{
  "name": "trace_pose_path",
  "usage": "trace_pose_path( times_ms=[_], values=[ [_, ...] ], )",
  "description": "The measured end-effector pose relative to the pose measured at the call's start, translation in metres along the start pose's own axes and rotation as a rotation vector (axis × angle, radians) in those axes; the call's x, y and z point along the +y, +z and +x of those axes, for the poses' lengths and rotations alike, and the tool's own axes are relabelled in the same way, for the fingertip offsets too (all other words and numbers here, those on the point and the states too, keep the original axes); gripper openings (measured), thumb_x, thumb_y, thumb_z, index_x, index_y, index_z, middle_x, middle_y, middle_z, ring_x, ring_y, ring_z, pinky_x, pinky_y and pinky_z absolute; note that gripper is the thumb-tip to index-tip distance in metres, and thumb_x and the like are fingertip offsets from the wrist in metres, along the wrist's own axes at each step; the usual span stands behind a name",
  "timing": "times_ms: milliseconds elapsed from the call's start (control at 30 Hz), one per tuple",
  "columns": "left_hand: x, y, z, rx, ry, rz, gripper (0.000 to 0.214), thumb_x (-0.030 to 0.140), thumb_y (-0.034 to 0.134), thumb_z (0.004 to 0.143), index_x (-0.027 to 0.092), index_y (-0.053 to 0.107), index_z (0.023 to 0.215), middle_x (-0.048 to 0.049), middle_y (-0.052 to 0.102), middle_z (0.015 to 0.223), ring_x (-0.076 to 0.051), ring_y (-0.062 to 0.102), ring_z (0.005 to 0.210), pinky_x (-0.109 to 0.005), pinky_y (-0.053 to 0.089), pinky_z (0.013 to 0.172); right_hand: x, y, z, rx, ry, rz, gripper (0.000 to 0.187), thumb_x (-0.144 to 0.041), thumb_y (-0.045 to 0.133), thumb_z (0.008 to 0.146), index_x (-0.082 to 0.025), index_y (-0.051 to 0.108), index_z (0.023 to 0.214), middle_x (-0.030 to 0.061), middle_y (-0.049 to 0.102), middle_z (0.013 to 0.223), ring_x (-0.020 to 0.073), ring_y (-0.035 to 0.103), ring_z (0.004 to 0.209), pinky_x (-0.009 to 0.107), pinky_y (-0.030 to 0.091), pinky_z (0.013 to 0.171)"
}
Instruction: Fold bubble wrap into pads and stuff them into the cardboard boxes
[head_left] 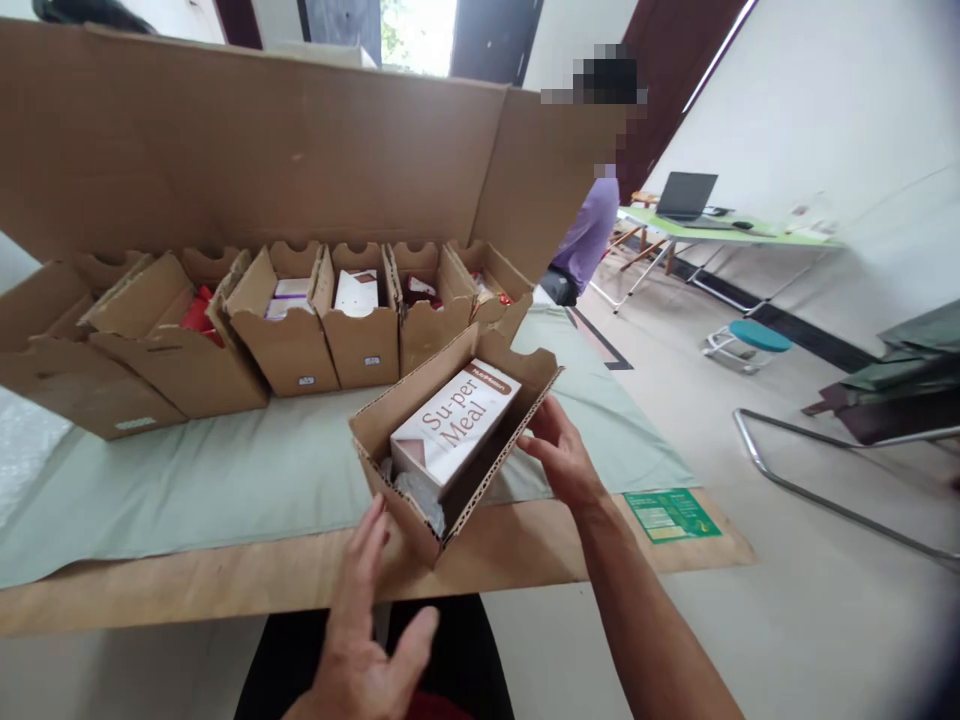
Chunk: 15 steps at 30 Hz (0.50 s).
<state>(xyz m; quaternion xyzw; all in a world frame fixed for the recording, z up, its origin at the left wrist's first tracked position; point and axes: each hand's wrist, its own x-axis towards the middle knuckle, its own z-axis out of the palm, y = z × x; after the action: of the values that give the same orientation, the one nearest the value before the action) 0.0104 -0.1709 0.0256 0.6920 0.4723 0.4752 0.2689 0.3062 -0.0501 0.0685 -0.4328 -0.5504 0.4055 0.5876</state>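
An open cardboard bin [487,510] sits at an angle near the table's front edge. In it lies a white carton [455,420] printed "Su-per Meal", beside some crumpled clear plastic wrap [421,497]. My right hand [561,455] grips the bin's right side, its fingers partly hidden behind the cardboard. At the bin's near left corner is my left hand [371,620], thumb spread wide and fingers stretched out. Its fingertips are close to the cardboard; whether they touch it I cannot tell.
Several similar cardboard bins [367,345] stand in a row behind, before a tall cardboard panel [300,150]. A green cloth [300,470] covers the table; a green printed card [671,515] lies front right. Beyond the panel is a person in purple [596,230], and a stool [759,335] stands on the floor.
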Motion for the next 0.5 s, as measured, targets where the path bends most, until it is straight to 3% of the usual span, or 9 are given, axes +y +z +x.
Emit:
trace_pose_path(
  times_ms=[67,133,233,300,400,500],
  values=[
    [-0.017,-0.009,0.010,0.058,-0.107,-0.051,0.076,0.032,0.066,0.095,0.035,0.030,0.162,-0.0122,0.049,0.156,-0.032,0.058,0.135,-0.052,0.054,0.109,0.005,-0.001,-0.010,0.060,0.033,0.005,0.062,-0.049,0.083,0.081,-0.034,0.060,0.137,0.0027,0.064,0.145,0.0303,0.057,0.134,0.045,0.047,0.111],
    [-0.031,-0.018,0.032,0.086,-0.253,-0.114,0.078,0.044,0.071,0.090,0.031,0.036,0.159,-0.0140,0.049,0.156,-0.034,0.060,0.131,-0.053,0.055,0.106,0.012,0.001,-0.023,0.122,0.080,-0.003,0.056,-0.053,0.075,0.088,-0.034,0.059,0.139,0.0023,0.063,0.147,0.0290,0.055,0.138,0.046,0.045,0.114],
    [-0.033,-0.025,0.071,-0.123,-0.461,-0.285,0.089,0.063,0.076,0.078,0.024,0.045,0.151,-0.0180,0.051,0.154,-0.037,0.065,0.124,-0.053,0.058,0.101,0.022,0.009,-0.033,0.211,0.120,-0.047,0.051,-0.061,0.063,0.095,-0.031,0.062,0.136,0.0028,0.063,0.147,0.0286,0.052,0.141,0.048,0.038,0.121],
    [-0.024,-0.025,0.084,-0.302,-0.521,-0.389,0.088,0.069,0.076,0.075,0.021,0.053,0.144,-0.0186,0.060,0.146,-0.037,0.069,0.118,-0.049,0.060,0.097,0.025,0.015,-0.031,0.250,0.118,-0.084,0.050,-0.064,0.058,0.097,-0.029,0.065,0.132,0.0029,0.065,0.144,0.0286,0.051,0.140,0.048,0.036,0.122],
    [-0.007,-0.016,0.081,-0.409,-0.522,-0.464,0.072,0.069,0.073,0.080,0.020,0.062,0.131,-0.0154,0.070,0.131,-0.035,0.070,0.116,-0.043,0.060,0.095,0.027,0.016,-0.025,0.296,0.090,-0.117,0.051,-0.065,0.053,0.098,-0.028,0.065,0.131,0.0033,0.067,0.140,0.0285,0.054,0.137,0.047,0.038,0.121],
    [0.005,0.002,0.072,-0.463,-0.527,-0.501,0.052,0.060,0.068,0.089,0.022,0.064,0.124,-0.0113,0.075,0.121,-0.031,0.072,0.111,-0.039,0.061,0.091,0.031,0.003,-0.023,0.360,0.060,-0.145,0.054,-0.066,0.049,0.099,-0.027,0.065,0.132,0.0043,0.067,0.139,0.0293,0.056,0.135,0.048,0.040,0.119]
  ],
)
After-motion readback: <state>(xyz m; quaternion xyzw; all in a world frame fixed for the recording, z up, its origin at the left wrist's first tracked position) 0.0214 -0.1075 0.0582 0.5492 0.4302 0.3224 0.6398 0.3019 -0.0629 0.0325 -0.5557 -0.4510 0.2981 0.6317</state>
